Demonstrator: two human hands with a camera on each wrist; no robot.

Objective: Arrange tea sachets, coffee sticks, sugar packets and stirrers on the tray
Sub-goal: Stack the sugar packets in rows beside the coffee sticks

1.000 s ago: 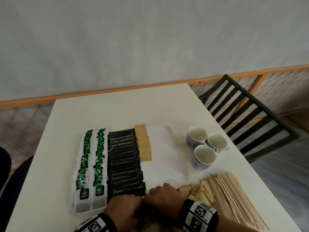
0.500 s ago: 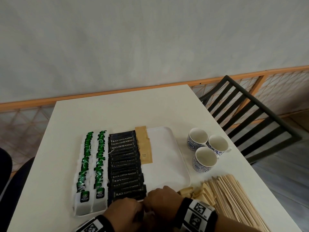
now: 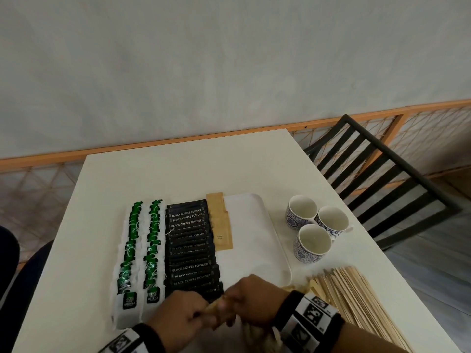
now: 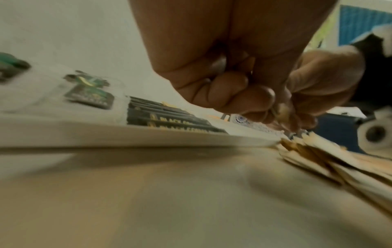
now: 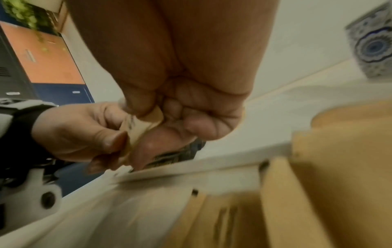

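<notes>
A white tray (image 3: 257, 240) holds two rows of green tea sachets (image 3: 132, 253), a column of black coffee sticks (image 3: 190, 247) and a couple of brown sugar packets (image 3: 219, 225) at its far middle. At the tray's near edge both hands meet over one brown sugar packet (image 5: 137, 129). My left hand (image 3: 186, 314) pinches its one end and my right hand (image 3: 251, 299) pinches the other. A loose pile of sugar packets (image 4: 339, 161) lies on the table under the right wrist. Wooden stirrers (image 3: 356, 299) lie in a heap to the right.
Three blue-and-white cups (image 3: 316, 225) stand on the white table (image 3: 178, 174) right of the tray. A black slatted chair (image 3: 382, 179) stands past the table's right edge. The right half of the tray is bare.
Both hands have stayed at the tray's near edge, working together; a brown packet now shows between their fingers. The view has shifted slightly.
</notes>
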